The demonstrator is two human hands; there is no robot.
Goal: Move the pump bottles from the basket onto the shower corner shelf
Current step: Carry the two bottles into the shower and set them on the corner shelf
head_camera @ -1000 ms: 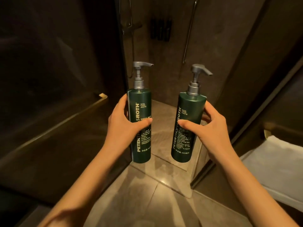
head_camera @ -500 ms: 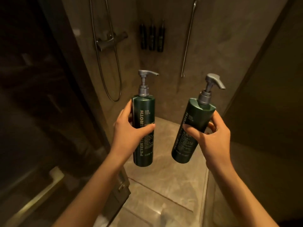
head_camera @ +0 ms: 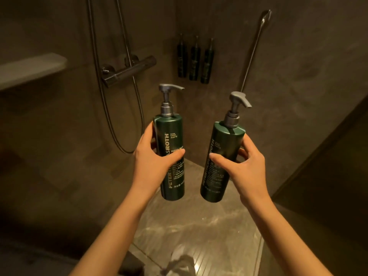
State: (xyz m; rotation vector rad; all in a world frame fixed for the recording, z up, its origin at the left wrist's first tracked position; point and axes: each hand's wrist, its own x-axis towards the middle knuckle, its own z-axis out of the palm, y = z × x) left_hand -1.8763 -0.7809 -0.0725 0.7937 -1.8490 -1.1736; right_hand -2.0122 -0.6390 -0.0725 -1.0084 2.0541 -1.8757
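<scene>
While the left hand (head_camera: 153, 158) wraps a dark green plastic pump bottle (head_camera: 170, 156) reading "PETER THOMAS ROTH", the right hand (head_camera: 245, 168) clasps its tilted twin (head_camera: 221, 162); both now hang deeper inside the shower, with a stone corner shelf (head_camera: 29, 66) newly visible upper left.

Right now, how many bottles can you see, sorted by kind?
Green pump bottles in hand: 2, one in the left hand at, one in the right hand at
Dark wall-mounted bottles: 3
Total: 5

2 glossy green plastic pump bottles (head_camera: 170, 156); polished stone floor (head_camera: 199, 226).
</scene>
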